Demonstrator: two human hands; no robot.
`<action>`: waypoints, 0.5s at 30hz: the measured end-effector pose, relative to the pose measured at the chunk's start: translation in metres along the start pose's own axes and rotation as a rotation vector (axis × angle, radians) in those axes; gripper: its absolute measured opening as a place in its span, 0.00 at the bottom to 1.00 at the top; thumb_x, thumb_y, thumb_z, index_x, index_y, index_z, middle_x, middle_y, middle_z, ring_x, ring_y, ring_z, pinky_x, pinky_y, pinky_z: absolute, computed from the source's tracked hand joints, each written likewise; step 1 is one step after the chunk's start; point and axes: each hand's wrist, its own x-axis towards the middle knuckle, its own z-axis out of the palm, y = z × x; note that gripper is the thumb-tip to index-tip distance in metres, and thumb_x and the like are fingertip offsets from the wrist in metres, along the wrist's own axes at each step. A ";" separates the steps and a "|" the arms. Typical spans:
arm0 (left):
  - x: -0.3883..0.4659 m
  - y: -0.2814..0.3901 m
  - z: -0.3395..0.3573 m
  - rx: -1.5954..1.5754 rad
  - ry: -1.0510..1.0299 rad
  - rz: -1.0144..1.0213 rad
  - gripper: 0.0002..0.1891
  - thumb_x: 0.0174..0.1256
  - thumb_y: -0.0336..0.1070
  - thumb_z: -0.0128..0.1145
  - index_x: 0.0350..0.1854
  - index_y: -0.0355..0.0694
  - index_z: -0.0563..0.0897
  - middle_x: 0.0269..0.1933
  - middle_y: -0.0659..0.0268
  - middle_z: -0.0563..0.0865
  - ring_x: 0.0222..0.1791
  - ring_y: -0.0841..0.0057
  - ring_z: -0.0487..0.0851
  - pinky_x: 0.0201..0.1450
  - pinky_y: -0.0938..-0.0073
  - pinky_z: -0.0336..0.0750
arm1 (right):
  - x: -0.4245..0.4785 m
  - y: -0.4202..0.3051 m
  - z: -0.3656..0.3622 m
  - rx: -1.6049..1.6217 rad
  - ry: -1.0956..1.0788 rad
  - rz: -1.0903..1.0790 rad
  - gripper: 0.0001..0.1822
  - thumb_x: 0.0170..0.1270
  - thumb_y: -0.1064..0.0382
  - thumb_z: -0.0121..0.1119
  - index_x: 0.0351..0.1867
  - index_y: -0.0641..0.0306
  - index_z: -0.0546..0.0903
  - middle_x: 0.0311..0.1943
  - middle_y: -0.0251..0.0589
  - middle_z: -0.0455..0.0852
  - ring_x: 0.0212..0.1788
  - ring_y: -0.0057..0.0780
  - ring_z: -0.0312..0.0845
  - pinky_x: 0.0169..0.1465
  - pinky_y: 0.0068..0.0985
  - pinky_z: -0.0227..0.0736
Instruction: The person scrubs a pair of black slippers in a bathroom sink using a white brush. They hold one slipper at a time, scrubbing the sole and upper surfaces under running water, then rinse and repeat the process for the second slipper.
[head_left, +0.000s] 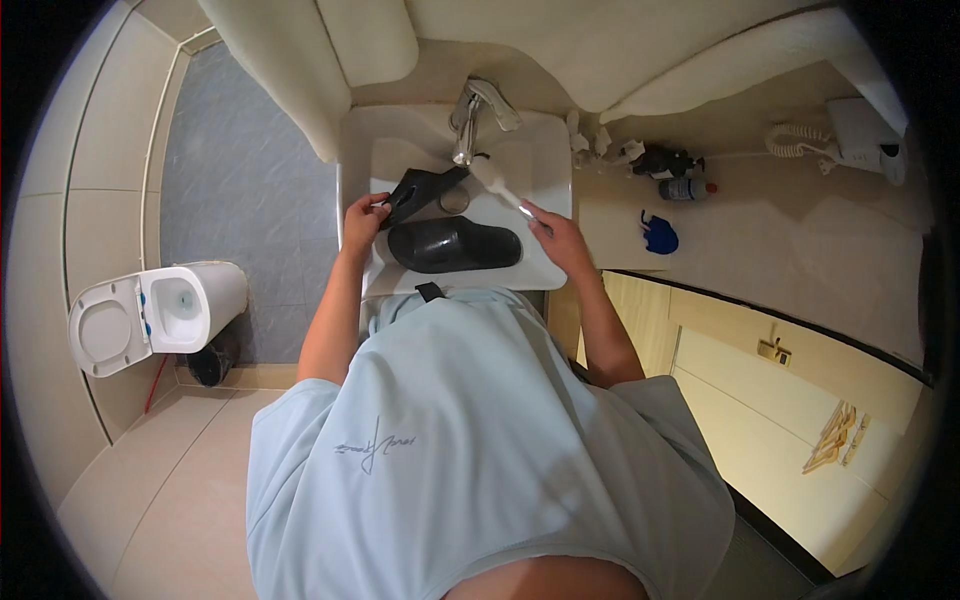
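Note:
My left hand (366, 217) grips one end of a black slipper (421, 192), which is tilted over the white washbasin (553, 264). My right hand (556, 234) holds a white-headed brush (495, 180) by its handle. The brush head is below the chrome faucet (466, 135), close to the far end of the held slipper; whether they touch I cannot tell. A second black slipper (454, 246) lies on its own in the near part of the basin, wet and shiny. Between the two slippers the round drain (454, 200) shows.
On the right, the counter (765, 232) bears a bottle (684, 189), a dark bag-like item (664, 160), crumpled tissues (600, 146) and a blue item (660, 234). A wall-mounted hair dryer (862, 150) with a coiled cord is farther right. To the left stands a toilet (180, 307) with its lid raised.

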 end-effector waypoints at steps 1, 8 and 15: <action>0.001 -0.001 0.001 0.019 0.013 -0.003 0.16 0.72 0.32 0.67 0.60 0.37 0.88 0.40 0.67 0.90 0.39 0.81 0.85 0.46 0.77 0.77 | 0.001 -0.003 0.007 0.010 0.016 -0.060 0.26 0.75 0.58 0.63 0.73 0.35 0.80 0.45 0.51 0.90 0.42 0.42 0.85 0.51 0.33 0.80; 0.004 -0.003 -0.002 -0.014 -0.011 -0.015 0.18 0.73 0.30 0.65 0.63 0.37 0.86 0.41 0.67 0.90 0.39 0.81 0.85 0.47 0.77 0.77 | -0.006 -0.054 0.041 -0.025 -0.122 -0.174 0.25 0.76 0.56 0.62 0.73 0.37 0.80 0.46 0.50 0.90 0.43 0.48 0.86 0.52 0.38 0.80; 0.002 0.000 0.001 0.047 -0.006 0.085 0.17 0.75 0.30 0.61 0.63 0.35 0.85 0.44 0.64 0.90 0.42 0.78 0.85 0.51 0.76 0.78 | 0.001 0.001 -0.006 0.028 -0.014 0.071 0.25 0.76 0.60 0.62 0.73 0.38 0.80 0.55 0.51 0.90 0.49 0.44 0.88 0.57 0.32 0.81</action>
